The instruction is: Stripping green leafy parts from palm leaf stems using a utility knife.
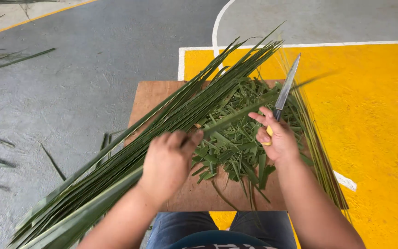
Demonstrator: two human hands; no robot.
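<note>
One leaf strip [236, 117] is pinched by left hand [169, 161]; knife [284, 94] gripped in right hand [277, 138]. Trimmings [236, 147] piled on board [150, 97]; big leaf bundle [130, 157] uncut.

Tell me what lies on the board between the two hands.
In the head view, a heap of cut green leaf scraps covers the wooden board between the left hand and right hand.
</note>
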